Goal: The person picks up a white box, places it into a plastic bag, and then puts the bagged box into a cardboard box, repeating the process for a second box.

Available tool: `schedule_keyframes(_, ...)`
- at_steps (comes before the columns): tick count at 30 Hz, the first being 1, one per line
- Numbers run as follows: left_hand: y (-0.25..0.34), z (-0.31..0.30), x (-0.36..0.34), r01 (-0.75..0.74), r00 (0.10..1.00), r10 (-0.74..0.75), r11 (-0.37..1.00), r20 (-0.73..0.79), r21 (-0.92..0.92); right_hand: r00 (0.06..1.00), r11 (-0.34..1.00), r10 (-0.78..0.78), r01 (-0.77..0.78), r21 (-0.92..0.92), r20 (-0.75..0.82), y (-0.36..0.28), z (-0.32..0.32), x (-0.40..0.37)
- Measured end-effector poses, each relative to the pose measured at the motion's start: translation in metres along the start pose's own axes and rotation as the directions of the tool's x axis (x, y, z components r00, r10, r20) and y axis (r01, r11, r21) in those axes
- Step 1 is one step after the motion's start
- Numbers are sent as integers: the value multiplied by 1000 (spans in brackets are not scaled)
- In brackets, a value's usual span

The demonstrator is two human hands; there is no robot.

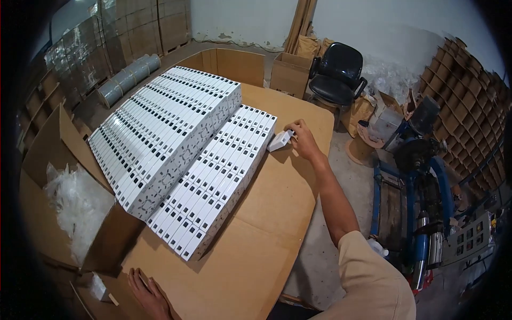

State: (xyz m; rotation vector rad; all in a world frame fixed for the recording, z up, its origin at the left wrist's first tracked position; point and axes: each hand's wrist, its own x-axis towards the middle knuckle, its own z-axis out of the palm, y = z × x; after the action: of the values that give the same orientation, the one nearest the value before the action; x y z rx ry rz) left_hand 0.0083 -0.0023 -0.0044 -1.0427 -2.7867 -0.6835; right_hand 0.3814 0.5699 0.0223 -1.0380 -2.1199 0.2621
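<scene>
My right hand [302, 137] grips a small white box [279, 141] at the far end of the table, just right of the stacked rows. Small white boxes with dark square marks form a lower block [218, 176] and, left of it, a taller block [165, 114] with a patterned side face. My left hand [148, 294] lies with its fingers stretched out near the table's front left edge, with nothing visible in it. Both blocks rest on the cardboard-covered table [256, 224].
At the left stands an open carton [106, 234] with clear plastic bags [80, 208]. Beyond the table are a black chair [337, 72] and a brown carton [289, 74]. Blue machinery [410, 197] stands at the right. A wrapped roll [129, 80] lies on the floor at the back left.
</scene>
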Motion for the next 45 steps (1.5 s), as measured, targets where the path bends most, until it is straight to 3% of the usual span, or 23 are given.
schedule_keyframes(5, -1, 2, 0, -22, 999, 21, 999, -26, -36, 1000, 994, 10, -13, 111, 24, -30, -35, -32)
schedule_keyframes(9, 6, -5, 0, -28, 1000, 28, 1000, -4, -4, 992, 962, 122, -122, 246, 16, -51, -37, -75)
schedule_keyframes(11, 8, -7, -1, -27, 1000, 27, 999, 9, 17, 977, 885, 210, -206, 417, 38, -82, -40, -97)
schedule_keyframes(17, -1, -4, -2, -81, 997, 81, 997, -21, -18, 975, 803, 210, -212, 557, 69, -169, -44, -137)
schedule_keyframes(26, -8, -6, -3, -63, 998, 60, 991, -28, -116, 994, 745, 7, -77, 662, 107, -299, -22, -141)
schedule_keyframes(33, -11, -14, -1, -35, 999, 22, 960, -50, -278, 958, 667, -101, -135, 732, 269, -393, 31, -147)
schedule_keyframes(35, -11, -14, 2, -49, 993, 7, 934, -118, -355, 921, 657, -110, -214, 723, 373, -421, 40, -150)
schedule_keyframes(38, -5, -23, 7, 141, 984, -178, 785, -3, -603, 934, 645, -243, -48, 763, 264, -447, 74, -159)
schedule_keyframes(39, -3, -25, 7, 129, 978, -200, 802, -59, -583, 920, 656, -243, -77, 751, 307, -455, 81, -164)
schedule_keyframes(42, -4, -27, 9, 294, 934, -338, 535, 118, -792, 905, 653, -267, -83, 753, 332, -470, 108, -178)
schedule_keyframes(43, -9, -22, 8, 249, 942, -331, 587, 52, -770, 884, 638, -277, -123, 760, 376, -468, 120, -184)
schedule_keyframes(45, -12, -18, 8, 238, 939, -333, 446, 87, -863, 876, 625, -320, -92, 775, 362, -463, 144, -196)
